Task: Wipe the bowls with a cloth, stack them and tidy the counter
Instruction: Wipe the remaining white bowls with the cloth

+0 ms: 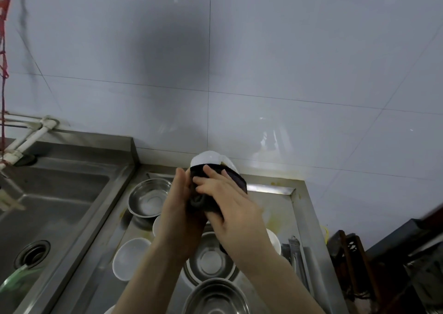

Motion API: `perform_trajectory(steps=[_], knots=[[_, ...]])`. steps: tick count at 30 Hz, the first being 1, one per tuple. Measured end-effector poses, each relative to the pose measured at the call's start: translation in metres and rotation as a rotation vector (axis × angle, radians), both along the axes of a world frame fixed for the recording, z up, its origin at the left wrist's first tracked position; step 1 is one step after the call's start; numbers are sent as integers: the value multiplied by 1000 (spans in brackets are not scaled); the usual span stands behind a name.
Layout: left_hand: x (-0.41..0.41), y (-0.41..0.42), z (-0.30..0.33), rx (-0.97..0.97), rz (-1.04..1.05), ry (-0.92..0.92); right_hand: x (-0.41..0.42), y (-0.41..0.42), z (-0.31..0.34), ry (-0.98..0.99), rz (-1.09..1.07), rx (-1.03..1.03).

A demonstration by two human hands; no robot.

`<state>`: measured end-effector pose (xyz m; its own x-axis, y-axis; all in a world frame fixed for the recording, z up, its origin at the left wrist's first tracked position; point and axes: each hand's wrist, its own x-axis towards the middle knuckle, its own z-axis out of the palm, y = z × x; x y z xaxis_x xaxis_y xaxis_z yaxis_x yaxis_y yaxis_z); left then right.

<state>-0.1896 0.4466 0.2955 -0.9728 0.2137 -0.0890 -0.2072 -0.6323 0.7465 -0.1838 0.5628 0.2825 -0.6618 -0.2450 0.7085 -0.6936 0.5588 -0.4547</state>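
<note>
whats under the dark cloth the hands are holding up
A white bowl shows above the dark cloth; the cloth covers the rest. The right hand presses the cloth against it, the left hand holds from the other side. The bowl's covered part cannot be seen.

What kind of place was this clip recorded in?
Most likely a commercial or canteen kitchen's washing-up area. A deep stainless steel sink adjoins a steel counter holding several metal bowls and white bowls, all against a white tiled wall.
</note>
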Motion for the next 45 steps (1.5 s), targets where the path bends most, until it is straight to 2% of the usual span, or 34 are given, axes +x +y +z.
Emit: perform_trajectory(steps=[2,4,8,10,12,14,15,18,19,23,26,28,32,34,38,42,45], knots=[[-4,-7,1,34,0,-10,6,4,-11,92,47,-4],[-10,-10,1,63,27,-23,11,7,-22,107,40,-131],[-17,-6,-5,66,125,-16,9,15,-21,-106,-131,-552],[-15,-2,-4,37,118,16,7,16,-15,-177,-183,-628],[-14,1,-3,-14,110,50,11,11,-9,-107,-193,-516],[-12,3,-1,-119,77,119,15,3,-6,-27,-144,-299],[-12,3,-1,-165,48,163,15,3,-2,-61,-112,-229],[-11,-4,-1,-237,-19,250,8,16,22,-333,-53,-217],[-11,-7,0,-250,-31,268,5,22,27,-357,-43,-224],[-11,-11,2,-215,-24,255,6,25,23,-326,-22,-125],[-12,-16,-1,-169,-13,200,16,20,5,-204,16,-10],[-10,-17,-3,-192,-64,234,18,22,5,-223,3,-107],[-7,-20,-5,-204,-155,274,7,31,26,-428,-50,-346],[-6,-22,-6,-200,-152,269,-2,40,31,-493,-55,-420],[-6,-22,-8,-140,-73,222,-3,44,20,-504,-96,-545],[-9,-23,-9,-82,-15,162,7,40,4,-481,-122,-571],[-11,-21,-5,-144,-73,203,6,38,10,-412,-120,-516]])
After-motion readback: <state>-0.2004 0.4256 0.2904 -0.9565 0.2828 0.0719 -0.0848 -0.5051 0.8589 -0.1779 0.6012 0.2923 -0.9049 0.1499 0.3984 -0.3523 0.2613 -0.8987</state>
